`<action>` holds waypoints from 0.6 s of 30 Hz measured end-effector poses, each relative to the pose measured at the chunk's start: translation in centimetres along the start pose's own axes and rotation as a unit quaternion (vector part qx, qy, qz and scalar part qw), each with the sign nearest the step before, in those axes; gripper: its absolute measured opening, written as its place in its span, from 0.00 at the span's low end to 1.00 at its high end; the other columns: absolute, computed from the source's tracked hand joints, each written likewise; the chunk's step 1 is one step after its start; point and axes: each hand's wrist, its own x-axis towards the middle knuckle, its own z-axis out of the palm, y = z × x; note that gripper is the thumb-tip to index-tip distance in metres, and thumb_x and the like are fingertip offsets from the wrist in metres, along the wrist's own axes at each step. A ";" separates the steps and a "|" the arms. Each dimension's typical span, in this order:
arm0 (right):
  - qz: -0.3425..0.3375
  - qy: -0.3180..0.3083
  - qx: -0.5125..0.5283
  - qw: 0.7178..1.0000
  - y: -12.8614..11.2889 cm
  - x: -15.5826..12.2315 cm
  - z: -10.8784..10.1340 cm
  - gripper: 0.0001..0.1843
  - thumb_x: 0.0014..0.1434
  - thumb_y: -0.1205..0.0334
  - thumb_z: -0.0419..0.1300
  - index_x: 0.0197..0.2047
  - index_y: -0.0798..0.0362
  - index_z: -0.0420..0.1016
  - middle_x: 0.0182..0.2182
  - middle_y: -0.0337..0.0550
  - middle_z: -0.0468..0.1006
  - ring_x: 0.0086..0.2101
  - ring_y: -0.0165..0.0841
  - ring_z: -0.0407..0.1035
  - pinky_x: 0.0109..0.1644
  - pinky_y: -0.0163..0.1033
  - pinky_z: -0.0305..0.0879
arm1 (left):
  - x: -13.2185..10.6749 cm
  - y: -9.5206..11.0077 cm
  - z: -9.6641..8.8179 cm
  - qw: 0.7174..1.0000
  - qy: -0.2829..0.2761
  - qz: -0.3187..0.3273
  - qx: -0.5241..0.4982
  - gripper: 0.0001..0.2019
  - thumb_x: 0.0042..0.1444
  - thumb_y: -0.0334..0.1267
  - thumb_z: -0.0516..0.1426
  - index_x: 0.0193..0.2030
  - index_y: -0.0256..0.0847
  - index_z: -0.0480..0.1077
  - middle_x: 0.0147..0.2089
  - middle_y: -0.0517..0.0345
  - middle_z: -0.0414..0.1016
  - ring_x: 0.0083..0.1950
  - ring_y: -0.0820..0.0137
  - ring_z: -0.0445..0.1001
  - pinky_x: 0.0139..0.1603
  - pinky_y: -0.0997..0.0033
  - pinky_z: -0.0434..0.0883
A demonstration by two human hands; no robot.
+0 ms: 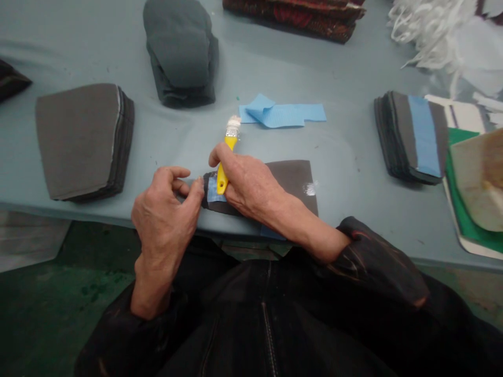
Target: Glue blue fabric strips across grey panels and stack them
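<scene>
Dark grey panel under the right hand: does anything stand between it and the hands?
Nothing visible stands between the left hand and the panel at its left end. The right hand is over it, holding the yellow brush, whose handle covers part of the blue strip.

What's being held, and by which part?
Right hand: yellow brush, by its handle. Left hand: at one end of the grey piece; grip unclear.

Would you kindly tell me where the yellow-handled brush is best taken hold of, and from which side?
Probably by its yellow handle, coming from the near right, as the right hand does: the pale bristles point forward, leaving the handle on the near side.
</scene>
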 end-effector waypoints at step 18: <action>-0.006 0.017 0.002 1.000 0.3 0.1 0.4 0.23 0.64 0.72 0.51 0.61 0.56 0.66 0.43 0.48 0.81 0.38 0.39 0.70 0.42 0.43 0.60 | -0.7 -0.1 0.5 0.998 0.019 0.035 0.038 0.14 0.62 0.46 0.62 0.53 0.48 0.77 0.43 0.55 0.83 0.46 0.55 0.81 0.50 0.53 0.72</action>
